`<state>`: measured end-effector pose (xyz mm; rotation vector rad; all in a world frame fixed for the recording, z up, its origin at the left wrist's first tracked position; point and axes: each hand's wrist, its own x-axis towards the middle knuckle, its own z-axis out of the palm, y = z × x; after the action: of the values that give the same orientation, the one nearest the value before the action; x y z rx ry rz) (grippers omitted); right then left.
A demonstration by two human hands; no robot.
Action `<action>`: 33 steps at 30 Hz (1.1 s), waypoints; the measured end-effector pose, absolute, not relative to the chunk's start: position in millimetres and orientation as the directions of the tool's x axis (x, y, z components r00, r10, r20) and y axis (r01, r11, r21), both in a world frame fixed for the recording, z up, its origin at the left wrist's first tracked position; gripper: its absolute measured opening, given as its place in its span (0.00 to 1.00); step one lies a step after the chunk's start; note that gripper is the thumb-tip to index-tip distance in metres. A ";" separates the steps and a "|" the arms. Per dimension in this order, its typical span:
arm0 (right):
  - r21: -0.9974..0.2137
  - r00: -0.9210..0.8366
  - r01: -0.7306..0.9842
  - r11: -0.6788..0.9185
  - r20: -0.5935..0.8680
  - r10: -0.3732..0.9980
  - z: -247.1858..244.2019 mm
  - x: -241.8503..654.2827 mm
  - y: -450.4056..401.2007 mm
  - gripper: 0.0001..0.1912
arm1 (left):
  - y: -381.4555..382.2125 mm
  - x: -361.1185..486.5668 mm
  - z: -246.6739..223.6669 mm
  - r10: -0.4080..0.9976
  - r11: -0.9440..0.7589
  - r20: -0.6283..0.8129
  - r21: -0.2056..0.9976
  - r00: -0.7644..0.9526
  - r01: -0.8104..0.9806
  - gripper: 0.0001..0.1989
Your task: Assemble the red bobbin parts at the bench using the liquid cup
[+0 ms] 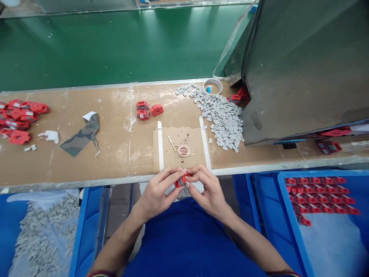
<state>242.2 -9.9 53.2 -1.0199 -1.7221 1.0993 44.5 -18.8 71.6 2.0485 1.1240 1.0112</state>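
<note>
Step in hand: close two-handed fingertip work on a red part (181,181), by appearance.
Next move: judged to call for a steady hold and fine finger control.
Left hand (157,192): grip closed on the part's left side.
Right hand (206,189): grip closed on its right.
Red part: between both fingertips, by the tabletop's (115,161) near edge.

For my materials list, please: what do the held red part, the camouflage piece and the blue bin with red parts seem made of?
Red part: likely plastic, by its bright colour; finish unclear. Camouflage piece: probably matte fabric; thin, folded at one corner. Blue bin: likely smooth plastic; even colour, moulded-looking rim.
</note>
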 end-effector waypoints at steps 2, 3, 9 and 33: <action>-0.922 -0.366 0.190 0.339 0.254 0.895 54.9 245.1 -5.5 0.03 | -18.6 40.8 72.1 0.860 -0.488 0.340 0.764 0.380 0.421 0.22; -0.910 -0.393 0.184 0.371 0.278 0.876 56.5 247.2 -2.8 0.03 | -18.4 38.8 72.3 0.854 -0.496 0.341 0.764 0.394 0.413 0.23; -0.784 -0.508 0.272 0.558 0.375 0.776 75.7 255.5 7.0 0.06 | -15.6 30.7 68.3 0.860 -0.478 0.357 0.812 0.364 0.334 0.23; -0.460 0.391 0.847 -0.264 0.205 0.897 73.4 478.7 9.8 0.06 | 213.1 -33.2 38.5 0.914 -0.330 0.352 0.362 0.200 0.872 0.12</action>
<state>478.7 9.8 73.4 -2.1536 -1.4914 0.1319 -33.2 213.1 38.5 2.3683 1.7675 0.7909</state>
